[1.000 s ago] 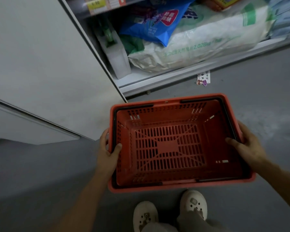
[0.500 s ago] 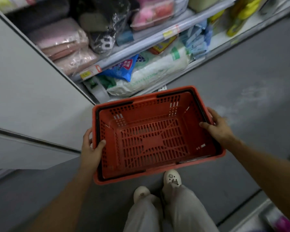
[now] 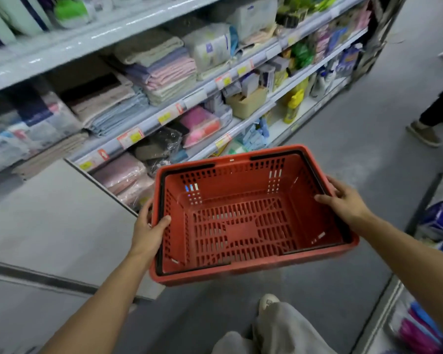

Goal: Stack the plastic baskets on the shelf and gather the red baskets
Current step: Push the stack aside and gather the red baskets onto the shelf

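I carry an empty red plastic basket (image 3: 241, 226) with black folded handles in front of me, above the grey aisle floor. My left hand (image 3: 149, 231) grips its left rim, thumb inside the basket. My right hand (image 3: 343, 200) grips the right rim, thumb over the edge. The basket tilts slightly down to the left.
Shelves (image 3: 164, 116) of folded towels and packaged goods run along the left. A grey end panel (image 3: 49, 226) stands at the lower left. Another person's leg and shoe (image 3: 425, 131) are at the far right. A second shelf (image 3: 420, 302) with packaged goods lies at the right edge.
My view has lifted from the bottom shelf to the upper towel shelves and down the aisle. The basket stays gripped by both hands and has risen with me.
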